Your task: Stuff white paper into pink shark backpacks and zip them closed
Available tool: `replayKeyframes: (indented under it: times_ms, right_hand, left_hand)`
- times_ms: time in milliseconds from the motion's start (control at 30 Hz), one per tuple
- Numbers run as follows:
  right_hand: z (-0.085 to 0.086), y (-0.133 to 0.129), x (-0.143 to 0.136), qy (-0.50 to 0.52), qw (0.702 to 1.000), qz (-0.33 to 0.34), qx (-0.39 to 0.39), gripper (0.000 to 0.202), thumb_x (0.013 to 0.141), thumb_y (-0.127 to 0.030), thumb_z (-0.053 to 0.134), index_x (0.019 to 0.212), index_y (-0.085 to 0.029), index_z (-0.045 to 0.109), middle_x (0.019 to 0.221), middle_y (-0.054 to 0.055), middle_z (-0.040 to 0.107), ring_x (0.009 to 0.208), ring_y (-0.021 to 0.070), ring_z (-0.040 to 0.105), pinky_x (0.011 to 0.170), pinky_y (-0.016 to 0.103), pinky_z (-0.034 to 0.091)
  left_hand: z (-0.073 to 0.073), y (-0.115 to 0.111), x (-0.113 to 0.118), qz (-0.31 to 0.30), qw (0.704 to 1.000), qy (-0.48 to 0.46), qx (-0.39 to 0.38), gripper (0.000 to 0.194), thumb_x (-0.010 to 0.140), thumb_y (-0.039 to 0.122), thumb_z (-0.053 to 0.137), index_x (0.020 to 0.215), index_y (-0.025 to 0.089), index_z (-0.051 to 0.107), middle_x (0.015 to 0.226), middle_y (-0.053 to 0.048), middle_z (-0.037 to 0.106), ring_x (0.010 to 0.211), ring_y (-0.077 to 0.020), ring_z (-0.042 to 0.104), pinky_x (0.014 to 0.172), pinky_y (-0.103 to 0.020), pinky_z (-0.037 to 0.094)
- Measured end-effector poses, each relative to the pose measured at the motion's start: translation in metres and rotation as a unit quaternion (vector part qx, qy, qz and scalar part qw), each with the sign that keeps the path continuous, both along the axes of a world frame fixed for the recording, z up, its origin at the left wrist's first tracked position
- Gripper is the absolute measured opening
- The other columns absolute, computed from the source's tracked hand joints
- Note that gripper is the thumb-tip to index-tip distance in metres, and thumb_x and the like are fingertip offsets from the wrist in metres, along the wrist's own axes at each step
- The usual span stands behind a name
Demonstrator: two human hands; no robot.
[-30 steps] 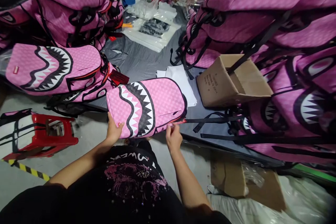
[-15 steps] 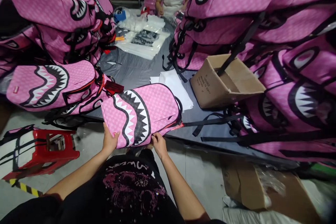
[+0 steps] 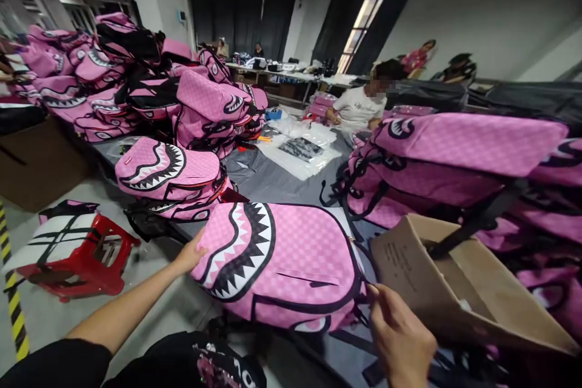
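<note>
A pink checkered backpack (image 3: 309,248) with a printed shark mouth lies in front of me at the table's near edge, its front panel facing up. My left hand (image 3: 190,256) grips its left end, fingers partly hidden by the bag. At the opposite end, my right hand (image 3: 399,330) is closed in a pinch on a dark bit at the backpack's edge; whether this is a strap or a zipper pull I cannot tell. Just beyond my left hand rests another shark-mouth backpack (image 3: 200,167), with a dark red tag (image 3: 234,195) beside it.
Backpack piles stand on the left (image 3: 204,97) and right (image 3: 473,139). An opened cardboard box (image 3: 404,267) sits right of my right hand. Clear plastic bags (image 3: 297,148) lie mid-table, near a seated person (image 3: 361,106). A red stool (image 3: 107,254) is on the floor at left.
My view has tilted up. My right hand has moved from the backpack's near side to its right end, and the zipper opening seen there before no longer shows. My left hand stays at the left end.
</note>
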State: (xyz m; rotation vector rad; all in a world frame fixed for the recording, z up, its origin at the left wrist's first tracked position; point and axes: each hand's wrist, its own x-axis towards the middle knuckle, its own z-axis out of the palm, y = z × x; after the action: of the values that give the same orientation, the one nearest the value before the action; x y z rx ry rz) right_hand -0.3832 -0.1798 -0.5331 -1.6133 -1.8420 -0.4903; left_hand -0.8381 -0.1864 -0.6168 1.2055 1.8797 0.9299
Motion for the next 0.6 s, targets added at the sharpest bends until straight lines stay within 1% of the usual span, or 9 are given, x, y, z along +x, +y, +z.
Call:
replayKeyframes:
  times_ms: [100,167,200,233,300,367,433,533,600]
  right_hand:
    - [0.081,-0.01,-0.036,-0.077,0.972,0.212,0.069,0.015,0.095,-0.024,0.055,0.094,-0.018,0.069,0.074,0.005,0.071,0.06,0.0133,0.06,0.061,0.024,0.04]
    - [0.125,-0.015,-0.065,-0.08,0.941,0.321,0.073,0.013,0.096,-0.022,0.055,0.091,-0.017,0.066,0.064,0.001,0.064,0.054,0.0111,0.054,0.061,0.024,0.039]
    - [0.141,-0.015,-0.079,-0.075,0.928,0.359,0.064,0.017,0.097,-0.02,0.052,0.086,-0.017,0.064,0.06,-0.001,0.06,0.051,0.0105,0.051,0.06,0.023,0.038]
    - [0.154,-0.014,-0.091,-0.076,0.917,0.388,0.056,0.022,0.098,-0.019,0.049,0.081,-0.018,0.062,0.057,-0.002,0.056,0.049,0.0101,0.048,0.057,0.023,0.036]
    - [0.169,-0.005,-0.104,-0.094,0.905,0.413,0.033,0.03,0.098,-0.017,0.044,0.072,-0.02,0.057,0.054,-0.002,0.054,0.045,0.01,0.046,0.053,0.024,0.032]
    - [0.177,0.019,-0.101,-0.122,0.91,0.397,-0.008,0.029,0.095,-0.021,0.045,0.068,-0.021,0.057,0.054,-0.002,0.056,0.045,0.0103,0.047,0.05,0.025,0.028]
    - [0.182,0.06,-0.084,-0.127,0.931,0.332,-0.077,0.024,0.09,-0.032,0.052,0.069,-0.023,0.059,0.055,-0.001,0.058,0.045,0.0117,0.049,0.048,0.025,0.026]
    - [0.18,0.145,-0.058,-0.085,0.957,0.19,-0.204,0.026,0.08,-0.047,0.059,0.067,-0.024,0.061,0.057,0.002,0.061,0.048,0.0154,0.052,0.048,0.026,0.025]
    - [0.165,0.197,-0.052,-0.044,0.928,0.199,-0.313,0.031,0.076,-0.05,0.058,0.061,-0.023,0.059,0.055,0.002,0.06,0.051,0.0161,0.052,0.05,0.026,0.03]
  left_hand:
    - [0.068,0.008,0.028,-0.01,0.998,-0.009,0.058,0.081,0.082,0.047,0.061,0.152,0.013,0.038,0.16,-0.015,0.036,0.151,-0.0321,0.026,0.125,-0.048,0.017]
    - [0.118,-0.003,0.072,-0.168,0.972,-0.06,0.151,0.089,0.086,0.053,0.058,0.159,0.014,0.025,0.164,-0.014,0.024,0.152,-0.0288,0.024,0.125,-0.044,0.021]
    - [0.14,-0.012,0.098,-0.257,0.949,-0.058,0.172,0.1,0.08,0.054,0.068,0.16,0.016,0.02,0.165,-0.013,0.021,0.152,-0.0299,0.025,0.124,-0.044,0.024]
    - [0.159,-0.02,0.123,-0.304,0.936,-0.036,0.173,0.111,0.073,0.053,0.076,0.161,0.019,0.018,0.165,-0.013,0.022,0.151,-0.0316,0.027,0.123,-0.045,0.027]
    - [0.184,-0.032,0.162,-0.266,0.95,0.006,0.163,0.104,0.073,0.045,0.078,0.159,0.019,0.025,0.156,-0.016,0.042,0.141,-0.0336,0.044,0.117,-0.047,0.038]
    - [0.192,-0.034,0.184,-0.203,0.965,0.025,0.166,0.082,0.081,0.042,0.072,0.153,0.02,0.041,0.138,-0.015,0.062,0.126,-0.0322,0.06,0.108,-0.045,0.047]
    - [0.187,-0.029,0.19,-0.169,0.966,0.017,0.196,0.06,0.086,0.042,0.067,0.142,0.023,0.057,0.124,-0.012,0.071,0.114,-0.0292,0.067,0.101,-0.04,0.052]
    - [0.175,-0.02,0.181,-0.157,0.958,-0.02,0.241,0.042,0.088,0.046,0.065,0.124,0.025,0.071,0.111,-0.009,0.075,0.102,-0.0256,0.07,0.093,-0.032,0.054]
    - [0.17,-0.019,0.165,-0.173,0.95,-0.049,0.256,0.039,0.089,0.049,0.063,0.114,0.022,0.075,0.101,-0.007,0.077,0.092,-0.0235,0.071,0.087,-0.03,0.054]
